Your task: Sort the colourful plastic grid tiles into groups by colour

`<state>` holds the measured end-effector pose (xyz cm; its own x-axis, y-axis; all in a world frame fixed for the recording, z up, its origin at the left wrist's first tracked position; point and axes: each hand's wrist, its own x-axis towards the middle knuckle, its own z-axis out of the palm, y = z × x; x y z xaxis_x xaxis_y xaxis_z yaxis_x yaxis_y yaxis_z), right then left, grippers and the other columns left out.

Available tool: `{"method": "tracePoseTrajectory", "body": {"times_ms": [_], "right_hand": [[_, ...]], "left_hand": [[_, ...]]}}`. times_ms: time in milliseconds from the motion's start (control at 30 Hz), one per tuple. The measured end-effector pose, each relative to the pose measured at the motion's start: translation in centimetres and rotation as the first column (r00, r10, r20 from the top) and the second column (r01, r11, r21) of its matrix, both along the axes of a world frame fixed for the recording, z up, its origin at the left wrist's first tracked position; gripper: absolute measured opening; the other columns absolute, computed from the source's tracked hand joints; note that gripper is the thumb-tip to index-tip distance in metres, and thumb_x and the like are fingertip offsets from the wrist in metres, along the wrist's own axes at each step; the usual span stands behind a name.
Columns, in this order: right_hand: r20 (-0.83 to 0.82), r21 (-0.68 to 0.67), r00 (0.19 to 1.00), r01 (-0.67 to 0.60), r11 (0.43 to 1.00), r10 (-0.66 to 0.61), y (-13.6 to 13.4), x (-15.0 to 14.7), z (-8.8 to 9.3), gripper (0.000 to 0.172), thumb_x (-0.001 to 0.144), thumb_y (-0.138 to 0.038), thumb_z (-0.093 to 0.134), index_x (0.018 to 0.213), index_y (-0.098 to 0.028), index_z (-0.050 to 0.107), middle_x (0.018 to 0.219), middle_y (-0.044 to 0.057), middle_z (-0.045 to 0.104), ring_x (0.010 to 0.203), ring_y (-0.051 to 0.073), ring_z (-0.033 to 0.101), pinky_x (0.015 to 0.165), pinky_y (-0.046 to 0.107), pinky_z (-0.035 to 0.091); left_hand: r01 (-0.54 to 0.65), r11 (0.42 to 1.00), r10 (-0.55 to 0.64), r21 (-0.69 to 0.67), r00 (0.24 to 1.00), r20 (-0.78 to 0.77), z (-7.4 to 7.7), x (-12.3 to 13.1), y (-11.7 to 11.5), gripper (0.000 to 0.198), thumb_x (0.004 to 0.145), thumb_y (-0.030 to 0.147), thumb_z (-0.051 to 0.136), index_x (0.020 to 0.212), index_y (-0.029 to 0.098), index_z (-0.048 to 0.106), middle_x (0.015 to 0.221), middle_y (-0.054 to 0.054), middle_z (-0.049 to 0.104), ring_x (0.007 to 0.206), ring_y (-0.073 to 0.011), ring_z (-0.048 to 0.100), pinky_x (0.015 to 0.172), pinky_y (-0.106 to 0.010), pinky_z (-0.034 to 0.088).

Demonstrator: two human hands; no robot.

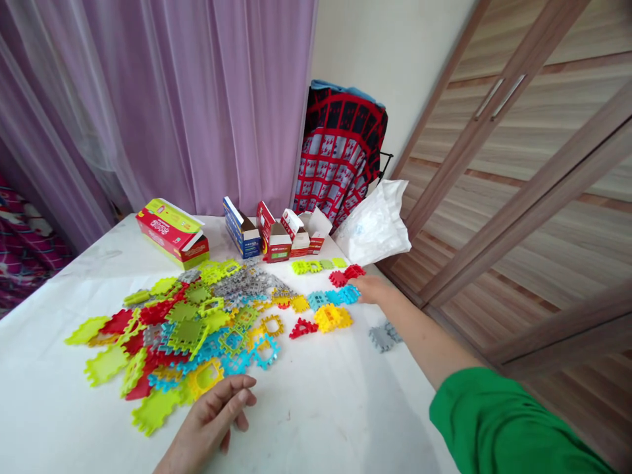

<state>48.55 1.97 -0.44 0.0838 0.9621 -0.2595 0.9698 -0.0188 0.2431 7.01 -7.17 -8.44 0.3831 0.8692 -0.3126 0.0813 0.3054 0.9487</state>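
Note:
My left hand (217, 415) rests over the near side of the table, its fingers loosely bent and apart, with nothing in it. Just beyond its fingertips lies a yellow toothed frame tile (205, 377), at the edge of a big heap of interlocking plastic tiles (185, 334) in green, red, blue, yellow and grey. Stretched out to the right, my right hand (371, 289) has its fingers closed at a blue toothed tile (349, 293), at the end of a row of blue tiles (323, 299). Its fingertips are partly hidden. Red tiles (345, 275) lie just behind it.
Small groups of yellow tiles (332, 318), red triangular tiles (303, 328), grey tiles (382, 338) and green tiles (316, 266) lie apart from the heap. Behind stand a red-and-green box (170, 230), a blue box (241, 234), open red boxes (272, 238) and a white plastic bag (375, 227).

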Motion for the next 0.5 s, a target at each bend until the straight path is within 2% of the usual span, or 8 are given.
{"method": "tracePoseTrajectory", "body": {"times_ms": [200,333,500], "right_hand": [[0.015,-0.041,1.000,-0.008,0.999,0.009,0.30,0.08,0.02,0.041,0.072,-0.021,0.067,0.112,-0.027,0.063,0.105,0.008,0.067,0.097,0.027,0.063,0.077,0.033,0.047],[0.021,-0.047,1.000,-0.013,0.999,0.014,0.28,-0.15,0.09,0.041,0.071,-0.023,0.068,0.112,-0.028,0.062,0.106,0.006,0.066,0.097,0.025,0.062,0.077,0.032,0.046],[0.034,-0.056,0.999,-0.016,0.998,0.018,0.34,-0.43,-0.15,0.041,0.072,-0.021,0.068,0.113,-0.025,0.063,0.106,0.009,0.066,0.096,0.026,0.063,0.077,0.033,0.047]], "left_hand": [[-0.005,1.000,0.005,-0.002,1.000,-0.023,0.48,-0.08,-0.12,0.060,0.060,0.072,0.068,0.096,0.024,0.070,0.077,-0.004,0.069,0.056,-0.0154,0.059,0.037,-0.020,0.038],[0.005,1.000,-0.005,0.002,1.000,-0.030,0.30,-0.17,-0.07,0.061,0.060,0.073,0.067,0.096,0.024,0.070,0.078,-0.004,0.069,0.055,-0.0154,0.059,0.037,-0.020,0.038],[-0.008,1.000,0.009,0.007,1.000,-0.027,0.02,-0.17,-0.05,0.060,0.061,0.072,0.067,0.096,0.024,0.069,0.078,-0.004,0.069,0.056,-0.0154,0.059,0.036,-0.020,0.038]]}}
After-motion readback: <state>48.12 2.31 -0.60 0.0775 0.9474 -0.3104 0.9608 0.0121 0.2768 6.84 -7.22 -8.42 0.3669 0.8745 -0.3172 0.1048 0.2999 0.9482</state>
